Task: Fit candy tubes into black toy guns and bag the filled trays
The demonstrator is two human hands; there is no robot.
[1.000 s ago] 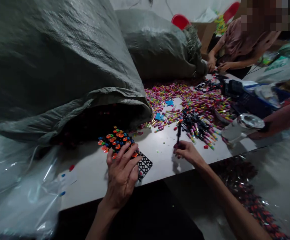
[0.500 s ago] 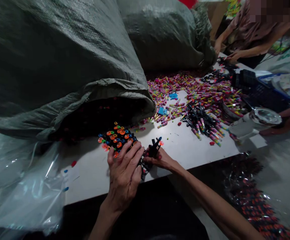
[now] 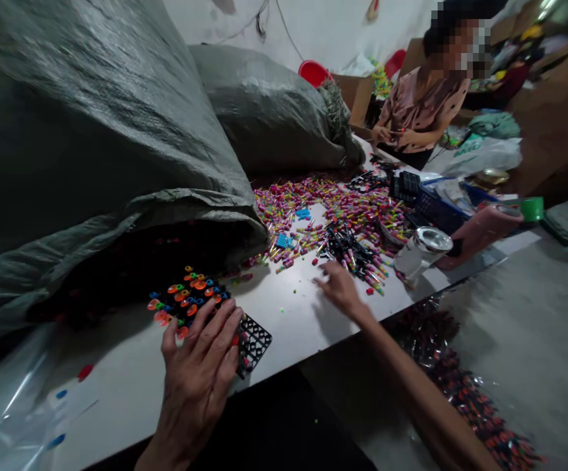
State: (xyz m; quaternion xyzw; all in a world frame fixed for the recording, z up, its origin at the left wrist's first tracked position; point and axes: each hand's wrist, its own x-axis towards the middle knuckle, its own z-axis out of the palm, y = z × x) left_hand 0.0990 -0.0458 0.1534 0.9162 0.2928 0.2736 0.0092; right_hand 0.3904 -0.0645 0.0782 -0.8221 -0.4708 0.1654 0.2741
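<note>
My left hand (image 3: 198, 369) lies with stretched fingers on a black grid tray (image 3: 258, 341). Small pieces with orange discs and blue and green tips (image 3: 191, 309) stand in the tray beyond my fingers. Bare holes show at its right end, and my palm hides part of it. Over the white table (image 3: 293, 330), my right hand (image 3: 340, 288) reaches out with its fingers apart and nothing visible in them. Just past its fingertips lies a heap of black plastic parts (image 3: 350, 245) mixed with pink and yellow tubes.
Large grey-green sacks (image 3: 284, 111) stand along the back, one gaping toward the table. Many colourful small tubes (image 3: 308, 193) spread behind the black heap. A clear jar (image 3: 423, 252), a pink bottle (image 3: 482, 235) and a blue basket (image 3: 443, 203) stand right. Another person (image 3: 416, 118) sits beyond.
My right hand has left the tray's right end and moved toward the black heap; the black piece it held is no longer in it. My left hand stays on the tray. The view has tilted up.
</note>
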